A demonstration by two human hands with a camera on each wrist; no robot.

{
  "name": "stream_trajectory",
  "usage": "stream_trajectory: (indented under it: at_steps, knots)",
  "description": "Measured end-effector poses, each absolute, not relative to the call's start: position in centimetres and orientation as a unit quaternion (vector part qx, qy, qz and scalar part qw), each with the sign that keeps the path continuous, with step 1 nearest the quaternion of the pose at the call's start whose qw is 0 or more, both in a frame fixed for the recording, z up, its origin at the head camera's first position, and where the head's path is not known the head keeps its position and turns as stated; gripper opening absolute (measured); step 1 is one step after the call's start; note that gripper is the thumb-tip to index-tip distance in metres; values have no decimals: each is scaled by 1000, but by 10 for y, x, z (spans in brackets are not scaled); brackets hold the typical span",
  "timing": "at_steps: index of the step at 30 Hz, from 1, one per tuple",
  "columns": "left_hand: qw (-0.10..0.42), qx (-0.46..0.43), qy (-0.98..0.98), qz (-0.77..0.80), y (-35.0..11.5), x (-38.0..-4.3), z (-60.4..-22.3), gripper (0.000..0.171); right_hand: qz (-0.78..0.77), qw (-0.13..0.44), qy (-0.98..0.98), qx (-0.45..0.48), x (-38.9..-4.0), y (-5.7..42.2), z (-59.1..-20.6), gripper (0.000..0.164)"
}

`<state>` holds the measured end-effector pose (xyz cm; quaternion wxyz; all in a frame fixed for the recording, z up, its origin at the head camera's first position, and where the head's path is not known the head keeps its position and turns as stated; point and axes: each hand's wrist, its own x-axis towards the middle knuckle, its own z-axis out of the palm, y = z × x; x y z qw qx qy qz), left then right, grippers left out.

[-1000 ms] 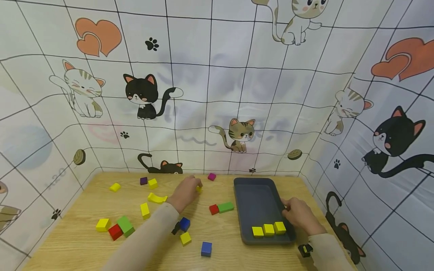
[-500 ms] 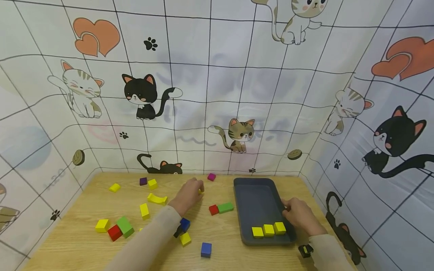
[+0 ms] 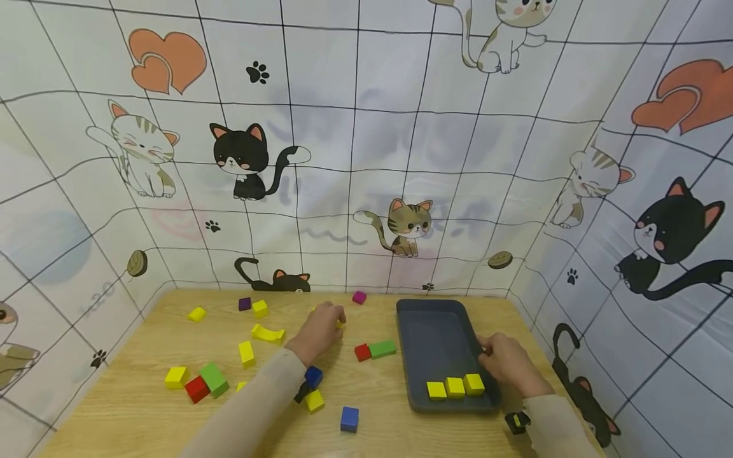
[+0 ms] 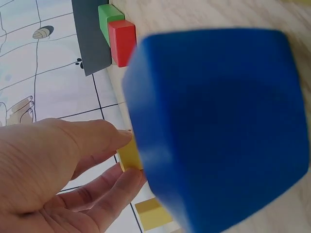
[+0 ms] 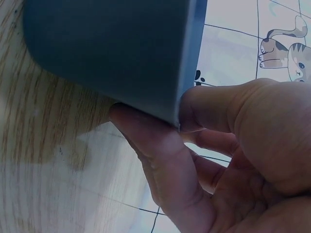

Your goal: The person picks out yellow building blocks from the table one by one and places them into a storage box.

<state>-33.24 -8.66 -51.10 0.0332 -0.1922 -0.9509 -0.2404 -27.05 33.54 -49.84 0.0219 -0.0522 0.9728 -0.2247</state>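
Note:
My left hand is at the back middle of the table. In the left wrist view, its thumb and fingers pinch a small yellow block. Another yellow block lies just beyond those fingers, and a large, blurred blue block fills much of that view. At the right, my right hand grips the long side of a dark grey tray. Its thumb is on the rim and a finger lies underneath. A row of three yellow blocks, including a middle one, sits at the tray's near end.
A red block and a green block lie left of the tray. A magenta block is near the back edge. Around my left forearm are a yellow arch-like block, blue blocks and several others. Patterned sheets enclose the table.
My left hand has shifted slightly right and toward me with the yellow block, and a bit of yellow now shows behind it. My right hand and the tray stay put.

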Motion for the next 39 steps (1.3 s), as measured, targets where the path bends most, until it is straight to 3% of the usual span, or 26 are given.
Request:
stream_trajectory:
  at_steps: [12,39]
  knots:
    - [76,-221,-942,-242,-82,-326,-499,18,-232,23,971,-50,-273,334,-496,48]
    - [89,-346,-891,-281,-15,-262,-483,20,-212,28,976,-50,-271,334,-497,50]
